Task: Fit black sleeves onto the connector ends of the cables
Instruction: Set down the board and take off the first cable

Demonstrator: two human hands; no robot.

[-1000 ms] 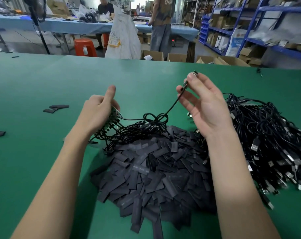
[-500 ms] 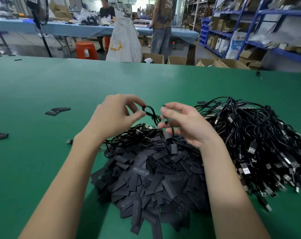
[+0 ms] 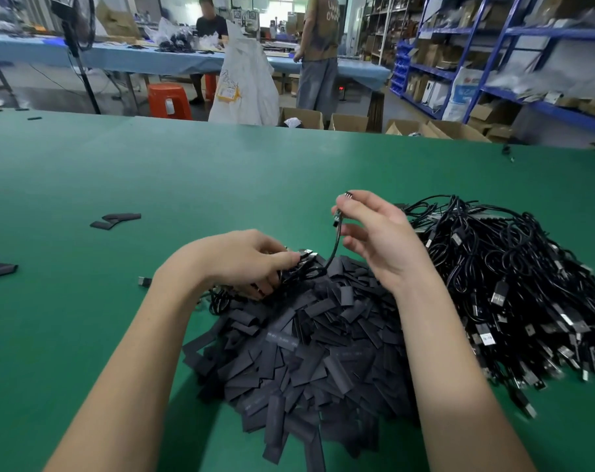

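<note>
The right hand [image 3: 379, 236] pinches one cable [image 3: 335, 248] just below its connector end [image 3: 348, 195], lifted above the counter [image 3: 221, 172]; the lead droops in a limp curve down to the left hand [image 3: 241, 258]. The left hand's fingers curl round a small bundle of cable at the far edge of the pile of black sleeves [image 3: 309, 338], which lies toward the near edge of the counter between the forearms. The heap of cables [image 3: 514, 287] sits just beside that pile, toward the right edge.

The cable looks light and floppy, so it should offer no support of its own; holding it close behind the plug, as the right hand does, seems the sound place, leaving the stiff metal tip free to enter a sleeve. The sleeves look like thin, flattened tubing, soft and nearly weightless; one probably has to be pinched at its edges to open its mouth. Loops in the lead may snag on neighbouring cables.
</note>
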